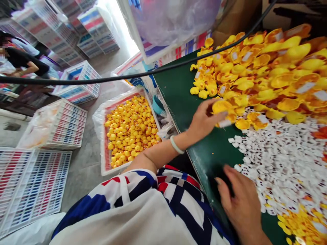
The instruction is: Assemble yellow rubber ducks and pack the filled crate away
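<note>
My left hand (204, 117) is shut on a yellow rubber duck (221, 108) with a white tag, just above the green work table (178, 92). A pale bangle circles that wrist. A large heap of yellow duck bodies (270, 71) lies on the table beyond it. My right hand (238, 200) rests at the table's near side, fingers curled and apart, with nothing visible in them. It is nearest to a spread of small white pieces with dark marks (270, 163). Smaller yellow pieces (301, 221) lie at the lower right.
A white crate lined with plastic (106, 146) holds several small yellow ducks below the table edge. Stacked white crates (55, 124) stand on the concrete floor. A black cable (102, 79) crosses the view high up. A person (22, 59) stands at the far left.
</note>
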Motion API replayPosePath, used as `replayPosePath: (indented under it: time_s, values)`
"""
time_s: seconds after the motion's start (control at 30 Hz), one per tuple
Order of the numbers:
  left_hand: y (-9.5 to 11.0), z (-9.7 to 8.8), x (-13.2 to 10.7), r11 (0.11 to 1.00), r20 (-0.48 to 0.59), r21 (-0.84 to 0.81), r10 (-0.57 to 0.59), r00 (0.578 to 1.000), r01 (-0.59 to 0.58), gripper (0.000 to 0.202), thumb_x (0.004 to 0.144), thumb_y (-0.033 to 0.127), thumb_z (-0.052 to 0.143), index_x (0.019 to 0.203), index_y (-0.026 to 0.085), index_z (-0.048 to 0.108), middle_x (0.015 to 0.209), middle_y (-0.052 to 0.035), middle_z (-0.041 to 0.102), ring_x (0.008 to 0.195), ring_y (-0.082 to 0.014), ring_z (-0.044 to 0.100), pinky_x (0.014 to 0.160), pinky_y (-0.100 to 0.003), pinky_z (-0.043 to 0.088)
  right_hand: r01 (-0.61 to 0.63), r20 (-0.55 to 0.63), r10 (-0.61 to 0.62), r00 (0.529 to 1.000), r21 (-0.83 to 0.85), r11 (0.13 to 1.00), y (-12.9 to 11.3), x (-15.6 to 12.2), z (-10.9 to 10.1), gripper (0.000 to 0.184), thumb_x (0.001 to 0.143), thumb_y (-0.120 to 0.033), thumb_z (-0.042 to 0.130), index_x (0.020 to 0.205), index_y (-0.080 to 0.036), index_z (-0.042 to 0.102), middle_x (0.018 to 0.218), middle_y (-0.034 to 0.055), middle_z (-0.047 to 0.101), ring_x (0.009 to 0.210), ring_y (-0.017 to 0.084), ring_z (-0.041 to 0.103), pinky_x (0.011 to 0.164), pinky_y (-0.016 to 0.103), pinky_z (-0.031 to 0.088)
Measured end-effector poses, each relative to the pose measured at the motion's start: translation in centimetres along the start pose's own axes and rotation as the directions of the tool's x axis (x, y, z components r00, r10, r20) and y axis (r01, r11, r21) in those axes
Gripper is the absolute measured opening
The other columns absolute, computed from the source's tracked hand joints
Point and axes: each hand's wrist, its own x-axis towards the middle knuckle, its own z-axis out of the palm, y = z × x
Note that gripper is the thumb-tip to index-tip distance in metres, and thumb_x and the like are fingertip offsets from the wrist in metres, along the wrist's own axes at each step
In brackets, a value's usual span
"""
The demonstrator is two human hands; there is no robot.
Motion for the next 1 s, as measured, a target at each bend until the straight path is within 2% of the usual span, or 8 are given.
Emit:
replayPosePath:
  time_s: [0.1, 0.23, 0.37, 0.47, 0.6, 0.67, 0.77, 1.0]
  values:
    - [-2.1, 0.9, -4.7, 0.976, 0.189, -0.098, -0.174, 0.966, 0.195, 0.059, 0.055, 0.028, 0.089, 0.103, 0.018, 0.057, 0.095, -0.004, 0.063, 0.085, -0.0172, 0.06, 0.085, -0.038, 0.048, -0.165, -0.1, 0.16, 0.982, -0.047, 0.985, 0.7, 0.5, -1.6, 0.05, 0.092, -0.035, 0.059, 0.137, -0.014, 0.051, 0.126, 0.0238, 0.059, 0.117, 0.043, 0.056, 0.093, 0.061, 0.048]
    - [-4.0, 2.4, -8.1, 0.877, 0.365, -0.111, -0.401, 0.84, 0.467, 0.061, 0.055, 0.037, 0.088, 0.106, 0.019, 0.061, 0.092, -0.003, 0.064, 0.081, -0.016, 0.06, 0.083, -0.037, 0.047, -0.257, -0.118, 0.246, 0.962, -0.09, 0.962, 1.4, 0.3, -2.3, 0.046, 0.092, -0.036, 0.057, 0.134, -0.016, 0.053, 0.121, 0.0224, 0.061, 0.116, 0.043, 0.057, 0.095, 0.06, 0.048]
    - [-3.9, 3.2, -9.5, 0.787, 0.393, -0.015, -0.563, 0.727, 0.617, 0.061, 0.055, 0.037, 0.088, 0.107, 0.017, 0.064, 0.086, -0.0018, 0.066, 0.078, -0.0148, 0.063, 0.078, -0.031, 0.047, -0.274, -0.029, 0.273, 0.962, -0.047, 0.961, 0.7, -0.8, -3.3, 0.024, 0.095, -0.034, 0.052, 0.113, -0.021, 0.061, 0.107, 0.0144, 0.067, 0.099, 0.032, 0.065, 0.086, 0.049, 0.055]
    - [-3.9, 3.2, -9.4, 0.714, 0.407, 0.064, -0.657, 0.635, 0.697, 0.066, 0.058, 0.036, 0.087, 0.114, 0.016, 0.06, 0.08, -0.0021, 0.068, 0.072, -0.0165, 0.065, 0.071, -0.03, 0.049, -0.358, 0.097, 0.353, 0.931, 0.038, 0.933, 1.1, -0.9, -5.8, 0.02, 0.098, -0.032, 0.049, 0.106, -0.023, 0.065, 0.104, 0.0089, 0.069, 0.093, 0.023, 0.067, 0.082, 0.038, 0.056]
    - [-4.8, 3.2, -8.4, 0.649, 0.493, 0.121, -0.696, 0.522, 0.751, 0.061, 0.066, 0.042, 0.083, 0.116, 0.017, 0.059, 0.077, -0.0032, 0.068, 0.067, -0.0189, 0.066, 0.062, -0.029, 0.05, -0.529, 0.004, 0.529, 0.849, -0.037, 0.848, 4.8, -0.2, -10.7, 0.022, 0.097, -0.034, 0.05, 0.098, -0.022, 0.068, 0.096, 0.006, 0.071, 0.09, 0.021, 0.066, 0.084, 0.036, 0.052]
    - [-5.0, 3.1, -8.2, 0.658, 0.547, 0.12, -0.669, 0.503, 0.744, 0.055, 0.07, 0.051, 0.078, 0.11, 0.017, 0.061, 0.076, -0.0037, 0.068, 0.067, -0.019, 0.066, 0.06, -0.029, 0.051, -0.571, -0.074, 0.566, 0.821, -0.09, 0.816, 7.7, 0.6, -12.6, 0.022, 0.095, -0.034, 0.052, 0.096, -0.021, 0.069, 0.094, 0.0057, 0.071, 0.088, 0.021, 0.065, 0.083, 0.036, 0.051]
    - [-4.9, 3.2, -8.3, 0.657, 0.57, 0.136, -0.664, 0.484, 0.741, 0.049, 0.076, 0.059, 0.07, 0.102, 0.019, 0.061, 0.078, -0.0051, 0.069, 0.066, -0.0193, 0.066, 0.057, -0.028, 0.05, -0.542, -0.063, 0.541, 0.839, -0.176, 0.821, 12.3, 3.2, -13.8, 0.023, 0.095, -0.03, 0.05, 0.099, -0.019, 0.07, 0.098, 0.007, 0.071, 0.091, 0.021, 0.064, 0.084, 0.036, 0.048]
    - [-4.8, 3.7, -8.1, 0.667, 0.555, 0.143, -0.666, 0.499, 0.731, 0.037, 0.082, 0.043, 0.068, 0.109, 0.018, 0.061, 0.083, -0.0071, 0.071, 0.07, -0.0189, 0.068, 0.064, -0.029, 0.053, -0.37, 0.085, 0.489, 0.868, -0.545, 0.752, 20.1, 11.4, -12.3, 0.03, 0.096, -0.017, 0.045, 0.11, -0.015, 0.071, 0.109, 0.0111, 0.068, 0.104, 0.023, 0.058, 0.087, 0.032, 0.042]
